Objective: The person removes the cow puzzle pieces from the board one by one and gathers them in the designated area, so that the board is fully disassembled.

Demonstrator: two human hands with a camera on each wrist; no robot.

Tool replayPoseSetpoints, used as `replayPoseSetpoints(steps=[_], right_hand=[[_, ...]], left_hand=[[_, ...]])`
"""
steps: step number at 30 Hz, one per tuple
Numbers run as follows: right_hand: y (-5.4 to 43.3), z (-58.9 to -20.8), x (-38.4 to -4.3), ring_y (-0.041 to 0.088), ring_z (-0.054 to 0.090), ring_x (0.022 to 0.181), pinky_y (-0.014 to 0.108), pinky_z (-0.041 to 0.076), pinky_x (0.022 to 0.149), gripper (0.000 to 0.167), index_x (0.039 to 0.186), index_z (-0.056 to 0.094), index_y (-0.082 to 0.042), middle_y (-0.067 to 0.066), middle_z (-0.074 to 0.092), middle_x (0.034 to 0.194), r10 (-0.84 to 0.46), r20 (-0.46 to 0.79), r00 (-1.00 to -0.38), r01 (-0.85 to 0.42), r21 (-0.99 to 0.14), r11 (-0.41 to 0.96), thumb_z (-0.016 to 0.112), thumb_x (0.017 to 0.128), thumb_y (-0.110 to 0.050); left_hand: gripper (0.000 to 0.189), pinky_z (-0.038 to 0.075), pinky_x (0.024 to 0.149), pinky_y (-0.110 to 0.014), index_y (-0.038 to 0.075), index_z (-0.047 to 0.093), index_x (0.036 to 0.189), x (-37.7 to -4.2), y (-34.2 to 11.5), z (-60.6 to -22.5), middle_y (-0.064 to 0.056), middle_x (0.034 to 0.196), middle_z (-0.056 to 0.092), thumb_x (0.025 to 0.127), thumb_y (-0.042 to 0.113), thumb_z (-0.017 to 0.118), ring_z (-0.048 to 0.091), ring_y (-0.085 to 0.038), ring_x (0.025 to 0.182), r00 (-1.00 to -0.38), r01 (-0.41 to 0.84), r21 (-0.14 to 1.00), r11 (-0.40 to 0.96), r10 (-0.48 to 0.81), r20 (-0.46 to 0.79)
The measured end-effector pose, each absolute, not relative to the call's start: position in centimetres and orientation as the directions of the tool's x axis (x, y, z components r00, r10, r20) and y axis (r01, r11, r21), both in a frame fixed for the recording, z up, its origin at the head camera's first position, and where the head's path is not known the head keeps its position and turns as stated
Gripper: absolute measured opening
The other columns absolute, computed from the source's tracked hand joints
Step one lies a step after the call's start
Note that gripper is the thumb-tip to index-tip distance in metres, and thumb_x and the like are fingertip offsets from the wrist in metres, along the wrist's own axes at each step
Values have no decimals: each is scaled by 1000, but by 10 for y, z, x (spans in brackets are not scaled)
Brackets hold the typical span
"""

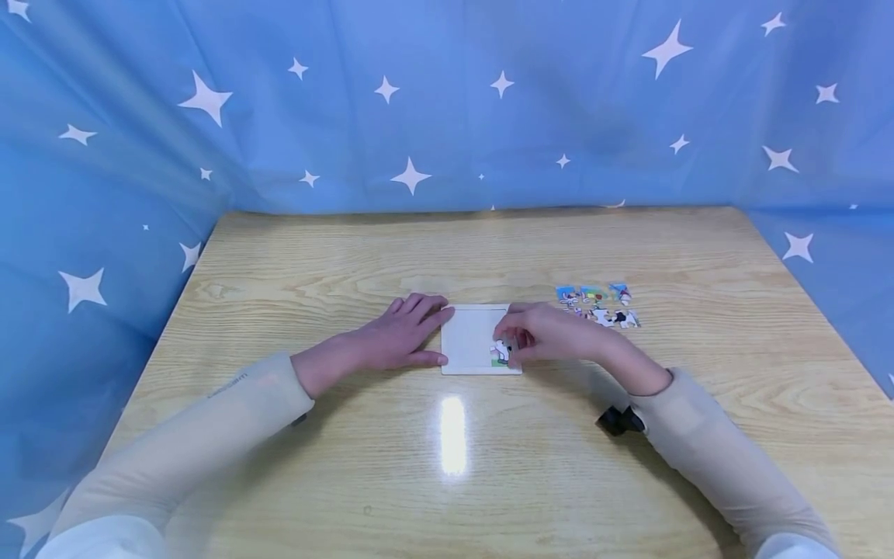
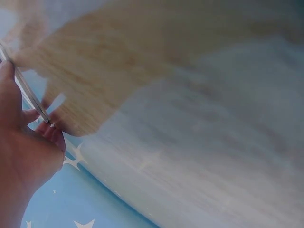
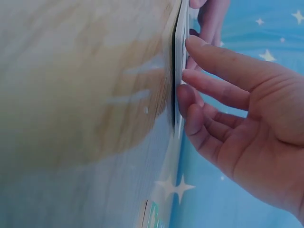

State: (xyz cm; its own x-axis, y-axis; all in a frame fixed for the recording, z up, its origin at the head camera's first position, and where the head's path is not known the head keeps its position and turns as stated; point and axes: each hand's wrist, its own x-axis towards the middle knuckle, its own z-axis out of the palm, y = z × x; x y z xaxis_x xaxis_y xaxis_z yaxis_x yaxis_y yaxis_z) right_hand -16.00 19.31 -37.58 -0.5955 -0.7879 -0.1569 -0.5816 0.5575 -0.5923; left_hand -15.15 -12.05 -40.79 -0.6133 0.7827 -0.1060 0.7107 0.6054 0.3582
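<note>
A small white puzzle tray [image 1: 463,341] with a raised border lies flat on the table. My left hand [image 1: 398,335] rests along its left side, fingers spread, fingertips at the far left corner and thumb at the near left one. In the left wrist view, the left hand [image 2: 28,152] shows against the tray's edge [image 2: 33,99]. My right hand [image 1: 559,335] pinches a puzzle piece [image 1: 500,353] with white and green print at the tray's near right corner. In the right wrist view, the right hand's fingertips [image 3: 192,45] are right at the tray's surface.
Several colourful puzzle pieces [image 1: 599,305] lie in two rough rows on the wood-grain table [image 1: 314,256], right of the tray and beyond the right hand. A blue curtain with white stars [image 1: 447,101] hangs behind the table. A black device [image 1: 620,421] sits at the right wrist.
</note>
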Motion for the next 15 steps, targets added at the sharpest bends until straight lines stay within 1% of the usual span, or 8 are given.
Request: replayPoseSetpoints(steps=[4, 10, 15], right_hand=[[191, -376, -159, 9, 58, 81, 29, 54, 74, 30, 119, 76, 0, 3, 64, 105, -772, -182, -609, -552, -601, 577, 90, 93, -7], [188, -376, -158, 9, 58, 80, 28, 53, 74, 30, 118, 72, 0, 4, 62, 105, -754, -234, -614, -501, -623, 601, 89, 93, -5], [190, -379, -160, 11, 59, 79, 30, 53, 73, 32, 117, 70, -3, 2, 62, 100, -765, -222, -604, -511, -629, 586, 90, 93, -7]], left_hand=[[81, 34, 120, -61, -2, 32, 171, -151, -121, -409, -25, 172, 32, 112, 44, 64, 31, -43, 156, -612, 716, 355, 601, 785, -95], [82, 33, 120, -61, -2, 32, 171, -149, -120, -406, -25, 173, 32, 112, 44, 65, 31, -43, 157, -610, 717, 358, 598, 787, -93], [82, 33, 121, -62, -1, 31, 172, -150, -120, -407, -25, 173, 31, 112, 45, 64, 30, -43, 157, -608, 716, 361, 598, 788, -98]])
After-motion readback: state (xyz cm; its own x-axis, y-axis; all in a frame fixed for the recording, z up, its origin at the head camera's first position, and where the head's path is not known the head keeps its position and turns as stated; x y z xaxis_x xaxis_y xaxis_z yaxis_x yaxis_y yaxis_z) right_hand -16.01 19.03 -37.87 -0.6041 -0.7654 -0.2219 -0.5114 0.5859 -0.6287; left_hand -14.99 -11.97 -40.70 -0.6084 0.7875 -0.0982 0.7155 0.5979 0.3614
